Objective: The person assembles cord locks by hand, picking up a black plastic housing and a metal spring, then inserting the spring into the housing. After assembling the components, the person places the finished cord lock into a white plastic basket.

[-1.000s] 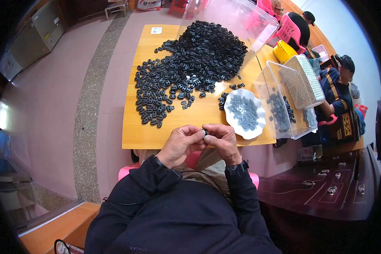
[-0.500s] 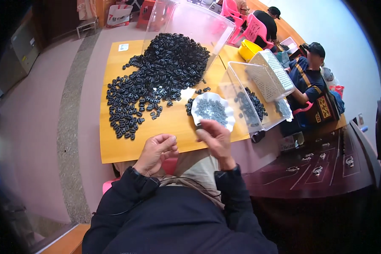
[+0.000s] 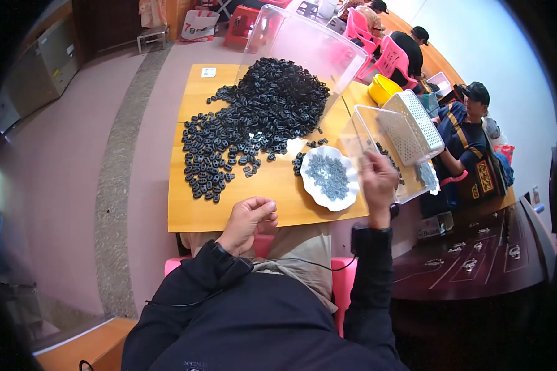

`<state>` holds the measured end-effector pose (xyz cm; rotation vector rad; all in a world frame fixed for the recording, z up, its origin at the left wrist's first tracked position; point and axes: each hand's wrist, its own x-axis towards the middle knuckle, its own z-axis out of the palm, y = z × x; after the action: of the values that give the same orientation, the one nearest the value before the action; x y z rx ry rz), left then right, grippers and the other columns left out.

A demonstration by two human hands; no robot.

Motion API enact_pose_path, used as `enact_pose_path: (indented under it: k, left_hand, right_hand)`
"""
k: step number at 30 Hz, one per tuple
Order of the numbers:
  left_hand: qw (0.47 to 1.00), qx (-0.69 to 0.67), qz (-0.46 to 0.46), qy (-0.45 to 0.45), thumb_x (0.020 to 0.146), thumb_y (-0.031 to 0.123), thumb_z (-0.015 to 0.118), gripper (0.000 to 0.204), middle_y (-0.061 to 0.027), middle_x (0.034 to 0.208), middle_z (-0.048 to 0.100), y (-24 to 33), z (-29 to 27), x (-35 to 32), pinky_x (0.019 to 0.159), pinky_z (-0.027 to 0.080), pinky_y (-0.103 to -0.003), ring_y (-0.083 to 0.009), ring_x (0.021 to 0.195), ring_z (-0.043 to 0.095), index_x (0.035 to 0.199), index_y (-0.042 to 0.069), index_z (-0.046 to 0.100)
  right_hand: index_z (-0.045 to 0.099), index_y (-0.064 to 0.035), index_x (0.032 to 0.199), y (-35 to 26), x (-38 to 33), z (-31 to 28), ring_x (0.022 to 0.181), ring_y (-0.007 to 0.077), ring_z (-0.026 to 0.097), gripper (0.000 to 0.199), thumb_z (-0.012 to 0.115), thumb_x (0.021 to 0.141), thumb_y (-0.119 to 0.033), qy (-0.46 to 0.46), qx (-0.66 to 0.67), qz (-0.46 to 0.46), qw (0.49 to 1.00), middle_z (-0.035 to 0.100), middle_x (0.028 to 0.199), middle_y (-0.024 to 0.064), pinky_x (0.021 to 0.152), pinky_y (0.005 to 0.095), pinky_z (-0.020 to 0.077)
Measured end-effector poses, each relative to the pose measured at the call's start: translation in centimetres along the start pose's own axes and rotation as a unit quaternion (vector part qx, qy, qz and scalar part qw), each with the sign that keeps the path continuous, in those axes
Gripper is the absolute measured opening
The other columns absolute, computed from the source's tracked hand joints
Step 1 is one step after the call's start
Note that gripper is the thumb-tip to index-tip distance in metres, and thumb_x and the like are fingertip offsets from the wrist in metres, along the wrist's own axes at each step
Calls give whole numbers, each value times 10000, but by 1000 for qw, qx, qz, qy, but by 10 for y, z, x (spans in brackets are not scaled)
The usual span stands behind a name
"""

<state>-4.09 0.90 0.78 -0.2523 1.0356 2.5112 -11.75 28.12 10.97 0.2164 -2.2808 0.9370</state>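
Observation:
My left hand (image 3: 249, 224) is held above the table's front edge, fingers curled and thumb pressed to the index finger. Anything between those fingertips is too small to make out. My right hand (image 3: 379, 184) reaches over the clear plastic box (image 3: 360, 131) at the right. Motion smears its fingers, and I cannot see whether they hold a piece. Between my hands stands a white wavy-rimmed dish (image 3: 310, 193) with many small translucent grey pieces (image 3: 329, 175) in it. A large heap of small black two-holed plastic pieces (image 3: 272, 105) spreads over the table beyond my left hand.
A big clear bin (image 3: 346, 62) lies tipped behind the heap. White perforated basket (image 3: 411, 127) and yellow bowl (image 3: 384, 90) stand at the right. A co-worker in a dark cap (image 3: 467, 133) sits beyond them. A dark red panelled surface (image 3: 458, 266) lies at lower right.
My right hand has moved right, from the dish's near rim to over the clear box. My left hand keeps its closed pose. The whole view has shifted, with the table now farther right.

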Motion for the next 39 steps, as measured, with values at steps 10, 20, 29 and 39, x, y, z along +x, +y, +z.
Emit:
enact_pose_path:
  k: [10,20,29,39]
  left_hand:
    - [998,-38,37,38,908,126,622,108,-10,832,617,-3,0,-1,685,546,-263,-97,731,605,966,35,615]
    - [995,-58,57,63,902,121,630,113,-11,817,616,-1,-2,0,666,541,-249,-89,706,599,972,33,621]
    - [993,-49,76,78,903,118,625,110,-22,800,611,1,-1,2,677,540,-259,-107,700,604,970,37,592]
    - [994,-38,76,74,916,111,602,130,-24,824,605,-1,-1,1,697,536,-265,-107,720,591,1013,26,584]
  right_hand:
    - [668,-33,1023,-33,-52,153,675,226,635,229,659,800,-85,-274,73,-61,957,663,787,115,614,323,495]
    - [660,-69,986,-47,-43,170,814,361,614,188,607,844,-180,-313,-71,-83,944,615,894,170,733,447,487]
    - [659,-20,905,-35,-64,154,755,318,644,167,598,872,-173,-208,4,-74,975,645,827,169,662,380,506]
    - [680,21,898,-36,-70,142,618,103,610,123,658,844,-88,-195,153,84,965,678,715,95,571,241,482]
